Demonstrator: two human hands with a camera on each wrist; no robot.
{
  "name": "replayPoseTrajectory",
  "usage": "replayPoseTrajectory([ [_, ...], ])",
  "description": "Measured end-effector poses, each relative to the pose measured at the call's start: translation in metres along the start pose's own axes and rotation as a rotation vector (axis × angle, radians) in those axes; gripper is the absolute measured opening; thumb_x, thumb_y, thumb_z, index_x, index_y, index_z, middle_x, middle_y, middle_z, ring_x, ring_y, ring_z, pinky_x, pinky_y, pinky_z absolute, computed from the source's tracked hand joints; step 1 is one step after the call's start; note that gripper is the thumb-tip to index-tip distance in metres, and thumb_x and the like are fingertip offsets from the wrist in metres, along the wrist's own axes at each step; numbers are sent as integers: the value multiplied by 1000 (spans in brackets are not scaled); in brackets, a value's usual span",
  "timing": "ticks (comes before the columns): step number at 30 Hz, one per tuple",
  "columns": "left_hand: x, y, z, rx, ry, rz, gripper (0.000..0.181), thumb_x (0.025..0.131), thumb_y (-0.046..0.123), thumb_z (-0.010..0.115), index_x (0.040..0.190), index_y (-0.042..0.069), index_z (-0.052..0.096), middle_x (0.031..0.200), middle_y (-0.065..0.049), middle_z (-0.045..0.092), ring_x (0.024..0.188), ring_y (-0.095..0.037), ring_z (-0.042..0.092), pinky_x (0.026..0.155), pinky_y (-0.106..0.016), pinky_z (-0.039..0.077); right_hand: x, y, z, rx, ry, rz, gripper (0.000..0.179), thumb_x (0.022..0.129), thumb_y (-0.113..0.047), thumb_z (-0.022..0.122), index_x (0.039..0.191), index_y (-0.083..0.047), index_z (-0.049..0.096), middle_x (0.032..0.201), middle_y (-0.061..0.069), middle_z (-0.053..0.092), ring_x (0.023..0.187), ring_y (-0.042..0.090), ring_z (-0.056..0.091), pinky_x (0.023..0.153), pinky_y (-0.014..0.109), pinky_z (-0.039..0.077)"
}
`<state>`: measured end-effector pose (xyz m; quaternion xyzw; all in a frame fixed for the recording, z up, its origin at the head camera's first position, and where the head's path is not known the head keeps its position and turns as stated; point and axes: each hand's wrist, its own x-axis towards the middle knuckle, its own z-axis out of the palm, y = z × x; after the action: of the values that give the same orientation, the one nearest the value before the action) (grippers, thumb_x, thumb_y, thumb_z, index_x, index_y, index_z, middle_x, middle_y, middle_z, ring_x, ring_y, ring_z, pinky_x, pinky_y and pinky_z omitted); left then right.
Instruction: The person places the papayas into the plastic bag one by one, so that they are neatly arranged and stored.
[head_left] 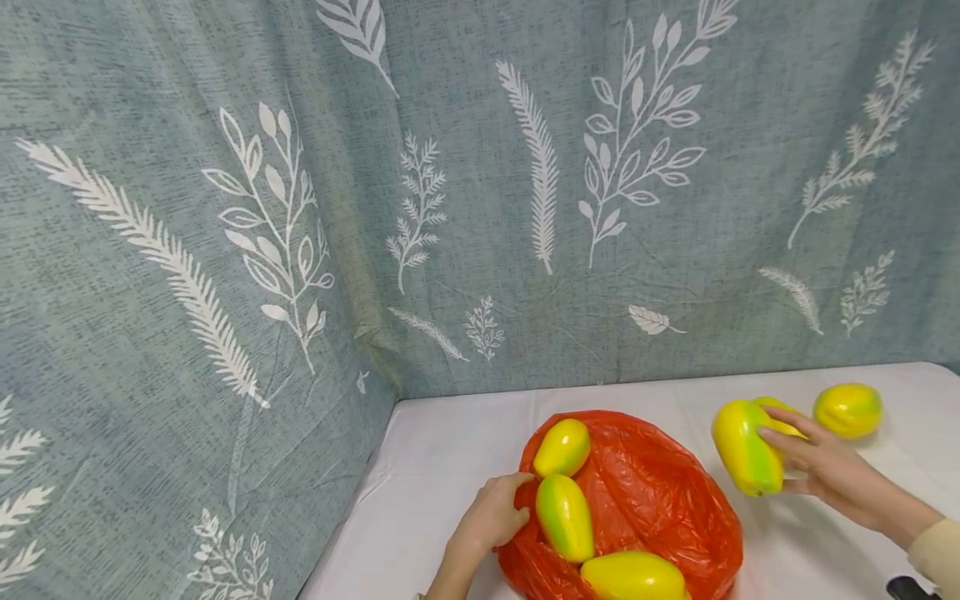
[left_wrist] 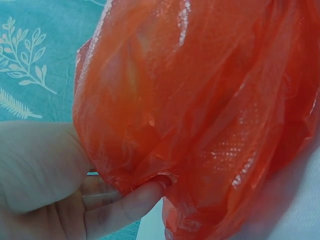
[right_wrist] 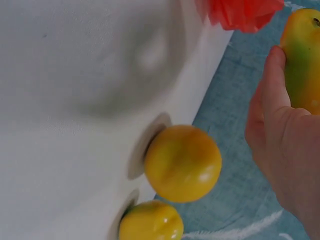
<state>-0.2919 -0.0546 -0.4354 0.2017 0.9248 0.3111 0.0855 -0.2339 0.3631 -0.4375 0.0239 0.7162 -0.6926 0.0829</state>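
My right hand (head_left: 840, 467) grips a yellow-green papaya (head_left: 746, 446) above the table, to the right of a red plastic bag (head_left: 637, 467). In the right wrist view, fingers of the right hand lie along the side of the same papaya (right_wrist: 302, 65). At the bag's left rim, my left hand (head_left: 491, 517) pinches the plastic; in the left wrist view its fingers hook into the red bag (left_wrist: 200, 110). Inside the open bag lie three papayas: one at the back (head_left: 562, 447), one in the middle (head_left: 564, 518) and one at the front (head_left: 636, 575).
Two more papayas rest on the white table (head_left: 442, 450), one far right (head_left: 849, 410) and one partly hidden behind the right hand (head_left: 780, 415). A blue-green leaf-patterned cloth (head_left: 480, 208) hangs behind and to the left. A small black object (head_left: 906, 588) shows at the lower right.
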Motion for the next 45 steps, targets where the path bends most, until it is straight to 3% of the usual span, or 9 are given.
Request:
replayPoseTrajectory([
  [9,-2,1,-2,-25,-1,-10,40,84,-4,65,124,0,59,115,-17,61,79,-26,58,46,-30,53,4,-5,18,-21,-25,-1,77,102,-33,42,150,-1,-8,149,33,5,113,28,51,87,50,50],
  [14,-1,-1,-2,47,35,45,39,82,-4,65,121,-1,61,114,-16,62,86,-26,57,64,-37,56,7,-8,31,-7,-51,-2,75,102,-33,43,151,-2,-5,149,32,6,115,31,50,87,52,49],
  [16,-1,-3,-2,62,43,56,39,82,-4,65,120,-1,61,114,-16,62,87,-26,57,67,-37,56,8,-10,37,0,-61,-6,74,102,-33,44,151,-2,-3,148,32,11,114,29,52,87,52,50],
  [21,-2,-4,-2,29,30,32,40,82,-3,65,122,-1,60,115,-16,62,83,-26,58,51,-30,53,12,-14,51,14,-81,-7,74,101,-32,46,151,-2,0,137,22,40,108,25,56,86,51,50],
  [24,-2,-4,-2,16,24,20,40,83,-3,64,123,0,60,115,-17,61,81,-26,58,45,-28,51,14,-15,58,33,-98,-1,74,101,-32,47,151,-2,2,131,14,47,107,24,56,86,52,50],
  [28,-2,-4,-3,7,17,10,40,84,-3,65,123,0,60,115,-16,61,82,-26,58,46,-28,51,16,-16,68,34,-117,-4,73,101,-32,47,151,-3,3,133,16,45,109,25,55,86,52,49],
  [34,-1,-3,-4,38,21,25,39,83,-1,66,122,1,61,116,-14,62,87,-24,56,68,-35,57,18,-16,83,-3,-91,49,75,98,-36,51,150,-3,8,135,21,41,106,26,55,86,49,51],
  [40,-2,-1,-4,17,16,16,40,84,-2,65,123,1,60,116,-15,62,85,-24,57,56,-30,55,23,-14,94,-52,-80,72,75,98,-38,51,149,-2,11,137,32,34,102,27,57,84,48,52],
  [45,-2,1,-3,34,18,28,40,84,-2,65,123,1,61,116,-14,62,88,-24,57,68,-36,57,26,-11,101,-74,-73,84,74,97,-40,52,149,-2,14,141,37,24,102,28,57,83,47,52],
])
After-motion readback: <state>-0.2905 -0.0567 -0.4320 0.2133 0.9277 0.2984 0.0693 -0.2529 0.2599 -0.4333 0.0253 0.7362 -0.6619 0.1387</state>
